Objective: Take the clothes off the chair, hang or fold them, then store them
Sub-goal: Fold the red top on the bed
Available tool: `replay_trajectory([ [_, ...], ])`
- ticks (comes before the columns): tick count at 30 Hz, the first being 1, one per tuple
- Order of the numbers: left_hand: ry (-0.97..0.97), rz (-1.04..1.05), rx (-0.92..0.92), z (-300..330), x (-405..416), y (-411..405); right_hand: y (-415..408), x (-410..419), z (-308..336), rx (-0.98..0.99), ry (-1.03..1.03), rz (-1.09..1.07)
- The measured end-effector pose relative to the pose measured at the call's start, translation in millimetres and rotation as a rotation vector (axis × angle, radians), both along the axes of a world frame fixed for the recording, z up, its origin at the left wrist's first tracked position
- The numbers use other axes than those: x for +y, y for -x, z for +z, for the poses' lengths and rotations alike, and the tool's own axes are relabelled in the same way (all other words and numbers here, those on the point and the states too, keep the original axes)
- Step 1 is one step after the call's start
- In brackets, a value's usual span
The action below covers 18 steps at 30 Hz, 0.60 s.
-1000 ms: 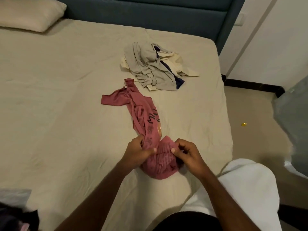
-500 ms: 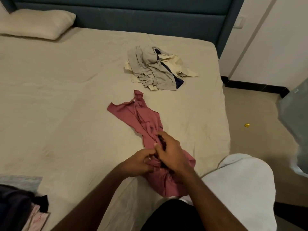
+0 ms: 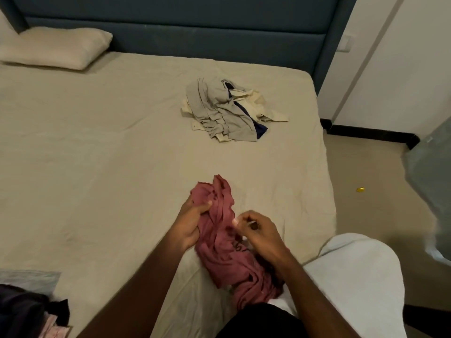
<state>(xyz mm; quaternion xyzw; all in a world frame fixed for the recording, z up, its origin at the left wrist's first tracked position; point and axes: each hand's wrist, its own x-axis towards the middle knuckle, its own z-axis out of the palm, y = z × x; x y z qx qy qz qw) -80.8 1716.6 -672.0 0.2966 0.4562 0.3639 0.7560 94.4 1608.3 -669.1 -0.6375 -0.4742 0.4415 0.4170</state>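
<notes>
The pink garment (image 3: 228,242) lies bunched on the beige bed (image 3: 102,167) near its front edge, with the left hand (image 3: 189,224) gripping its upper folds and the right hand (image 3: 258,231) pinching the cloth at its middle. Farther up the bed sits a crumpled pile of grey and cream clothes (image 3: 228,113), well apart from the hands, a pillow (image 3: 52,48) rests by the headboard (image 3: 195,28), and dark clothes (image 3: 22,311) lie at the bottom left corner

You see a dusty-pink crumpled cotton shirt (image 3: 225,250) with dark lettering on a beige-sheeted bed (image 3: 97,154), a grey, cream and navy heap of clothes (image 3: 227,113), and a teal padded headboard (image 3: 195,32).
</notes>
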Motion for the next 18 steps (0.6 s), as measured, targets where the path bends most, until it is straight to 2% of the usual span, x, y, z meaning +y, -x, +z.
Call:
replay_trajectory([
  [2,-0.027,-0.101,-0.065,10,-3,-2,0,17,7,0.109,0.059,-0.121],
  [5,-0.06,-0.212,-0.161,26,-4,-2,8,41,23,0.425,0.278,-0.138],
  [7,-0.103,-0.259,-0.132,39,0,-2,16,50,30,0.51,0.306,-0.163],
  [9,-0.235,-0.283,0.032,51,9,-2,19,57,32,0.599,0.205,-0.277],
  [12,-0.363,-0.135,0.236,74,34,2,3,69,42,0.744,0.01,-0.411],
  [18,-0.542,-0.01,0.227,163,101,-8,-70,98,134,0.627,-0.271,-0.385],
])
